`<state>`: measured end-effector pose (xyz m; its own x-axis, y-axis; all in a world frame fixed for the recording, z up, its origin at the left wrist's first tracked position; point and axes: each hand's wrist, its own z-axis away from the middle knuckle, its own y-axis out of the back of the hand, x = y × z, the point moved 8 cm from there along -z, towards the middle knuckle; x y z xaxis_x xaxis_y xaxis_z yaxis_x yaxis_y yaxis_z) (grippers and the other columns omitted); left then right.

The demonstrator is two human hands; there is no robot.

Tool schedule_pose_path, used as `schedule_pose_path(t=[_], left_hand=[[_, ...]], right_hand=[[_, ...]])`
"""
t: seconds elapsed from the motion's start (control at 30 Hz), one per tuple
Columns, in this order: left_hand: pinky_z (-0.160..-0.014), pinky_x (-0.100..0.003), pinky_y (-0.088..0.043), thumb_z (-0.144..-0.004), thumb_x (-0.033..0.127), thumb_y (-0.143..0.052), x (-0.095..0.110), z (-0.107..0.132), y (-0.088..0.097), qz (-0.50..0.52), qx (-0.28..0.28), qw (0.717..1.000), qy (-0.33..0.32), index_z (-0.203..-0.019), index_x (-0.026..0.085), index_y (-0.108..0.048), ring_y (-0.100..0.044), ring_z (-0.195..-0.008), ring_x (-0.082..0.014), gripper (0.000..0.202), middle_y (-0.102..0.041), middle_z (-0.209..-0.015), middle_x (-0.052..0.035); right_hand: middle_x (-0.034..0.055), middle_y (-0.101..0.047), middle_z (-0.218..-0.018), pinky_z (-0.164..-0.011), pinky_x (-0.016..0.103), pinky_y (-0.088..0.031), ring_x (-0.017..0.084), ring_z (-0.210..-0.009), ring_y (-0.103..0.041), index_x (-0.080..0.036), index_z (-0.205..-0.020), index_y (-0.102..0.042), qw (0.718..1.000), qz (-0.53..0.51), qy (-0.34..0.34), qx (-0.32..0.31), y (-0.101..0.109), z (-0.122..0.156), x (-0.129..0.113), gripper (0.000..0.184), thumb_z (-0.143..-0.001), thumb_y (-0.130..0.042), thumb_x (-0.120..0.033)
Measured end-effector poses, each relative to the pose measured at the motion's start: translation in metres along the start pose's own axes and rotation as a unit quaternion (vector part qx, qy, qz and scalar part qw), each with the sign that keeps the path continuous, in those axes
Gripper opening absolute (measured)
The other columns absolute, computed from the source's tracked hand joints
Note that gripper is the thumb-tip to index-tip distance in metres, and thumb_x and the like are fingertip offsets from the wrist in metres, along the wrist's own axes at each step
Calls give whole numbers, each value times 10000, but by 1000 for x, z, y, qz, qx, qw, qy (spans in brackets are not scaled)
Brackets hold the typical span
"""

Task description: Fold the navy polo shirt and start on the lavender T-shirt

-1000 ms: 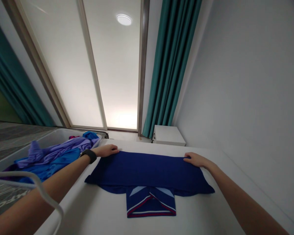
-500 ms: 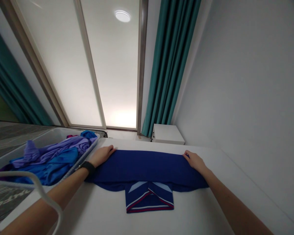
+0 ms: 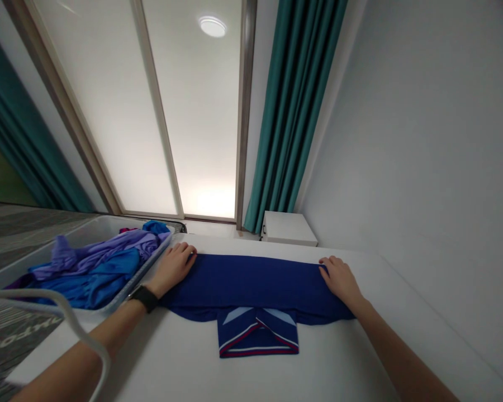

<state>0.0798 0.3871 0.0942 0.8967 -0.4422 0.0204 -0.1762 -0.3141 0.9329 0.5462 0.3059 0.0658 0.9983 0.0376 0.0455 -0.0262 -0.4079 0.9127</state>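
A dark blue polo shirt [image 3: 251, 285] lies folded on the white table [image 3: 260, 379], its long fold running across and its collar [image 3: 259, 340], edged in white and red, towards me. At the shirt's far left corner rests my left hand [image 3: 177, 267], fingers apart on the cloth and table, a black watch on the wrist. My right hand [image 3: 338, 279] lies over the far right corner with its fingers spread. Neither hand grips the cloth.
To the left stands a white plastic basket [image 3: 79, 228] of purple and blue clothes [image 3: 104, 271]. A white cable or tube [image 3: 73, 326] curves through the lower left. Behind the table is a small white cabinet [image 3: 289, 226]; a wall [image 3: 436, 139] rises on the right.
Both hands have loosened from the shirt's far corners, and their fingers have spread out. The shirt lies in the same place, while the view has shifted slightly.
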Motion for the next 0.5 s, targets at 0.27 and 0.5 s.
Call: schedule_pose_path(t=[0.27, 0.5], left_hand=[[-807, -325, -426, -987, 385, -407, 54, 74, 26, 121, -83, 979, -139, -929, 211, -643, -562, -867, -199, 299, -621, -920, -52], [-873, -323, -447, -960, 420, -477, 35, 95, 26, 85, -70, 979, -169, -1001, 248, -686, -607, -946, -203, 273, -671, -1008, -42]], right_hand=[[72, -637, -919, -784, 366, -459, 220, -856, -594, -222, -946, -626, 983, -136, 117, 27, 27, 73, -53, 162, -931, -485, -300], [98, -668, -1052, -888, 432, -496, 255, -1008, -622, -227, -1054, -630, 984, -147, 93, 35, 32, 105, -13, 213, -855, -575, -281]])
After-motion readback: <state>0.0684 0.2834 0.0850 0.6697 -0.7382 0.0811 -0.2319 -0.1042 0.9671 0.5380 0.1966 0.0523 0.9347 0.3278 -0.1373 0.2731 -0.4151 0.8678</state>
